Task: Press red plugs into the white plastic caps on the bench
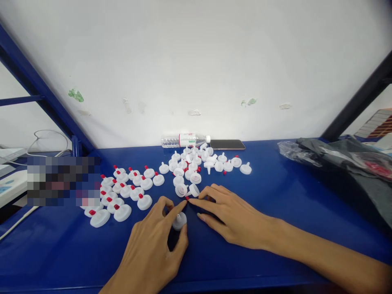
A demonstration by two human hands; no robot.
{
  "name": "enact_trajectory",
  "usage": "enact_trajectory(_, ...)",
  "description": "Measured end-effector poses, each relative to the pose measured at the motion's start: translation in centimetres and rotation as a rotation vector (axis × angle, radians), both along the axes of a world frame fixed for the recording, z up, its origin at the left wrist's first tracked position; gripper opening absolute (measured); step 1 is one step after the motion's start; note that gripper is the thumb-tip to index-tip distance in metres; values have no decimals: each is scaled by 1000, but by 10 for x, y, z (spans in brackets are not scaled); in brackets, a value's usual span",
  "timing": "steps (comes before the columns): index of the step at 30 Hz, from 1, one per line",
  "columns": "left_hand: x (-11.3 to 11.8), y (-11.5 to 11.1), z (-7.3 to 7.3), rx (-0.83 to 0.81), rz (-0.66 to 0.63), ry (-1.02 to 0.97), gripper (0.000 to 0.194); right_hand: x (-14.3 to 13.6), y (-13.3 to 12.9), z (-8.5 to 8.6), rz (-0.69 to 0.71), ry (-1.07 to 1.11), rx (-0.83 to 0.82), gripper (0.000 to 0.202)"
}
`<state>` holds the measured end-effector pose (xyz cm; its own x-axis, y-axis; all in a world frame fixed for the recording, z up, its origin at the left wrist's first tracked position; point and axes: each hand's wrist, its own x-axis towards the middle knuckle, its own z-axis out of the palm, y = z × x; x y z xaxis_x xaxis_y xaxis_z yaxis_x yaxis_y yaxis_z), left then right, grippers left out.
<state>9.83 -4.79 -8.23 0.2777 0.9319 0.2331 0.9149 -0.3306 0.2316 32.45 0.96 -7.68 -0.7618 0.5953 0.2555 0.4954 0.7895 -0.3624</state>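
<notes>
Lighting/optics, head cam.
Bright, diffuse light; wall (196,61) evenly lit. Soft shadows, faint sheen on table (275,196). Wide-angle distortion toward edges; pixelated patch (61,181), L side.

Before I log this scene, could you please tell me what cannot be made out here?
Head view throughout:
Things at far left: hidden by a pixelated patch.
Small print on the bottle: too small.
Lower pieces in the pile: covered by others.
Grey plastic: cut off by the right edge.
Right hand touching the red cap: too small.
</notes>
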Motion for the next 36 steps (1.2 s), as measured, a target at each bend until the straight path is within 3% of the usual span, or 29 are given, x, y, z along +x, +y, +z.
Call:
enact_trajectory(8,0,0,-2,22,-8,-5,49,-2,1,-3,-31,29,1,40)
enact_trajectory(18,-2,1,0,-59,-20,4,45,1,1,-6,-23,137,-38,27)
enact_trajectory(26,-5,1,-1,-80,-52,-137,35,0,2,-6,67,100,3,27)
enact_trajectory(36,-4,0,2,-139,-147,-210,33,-1,0,-9,-5,161,-58,15)
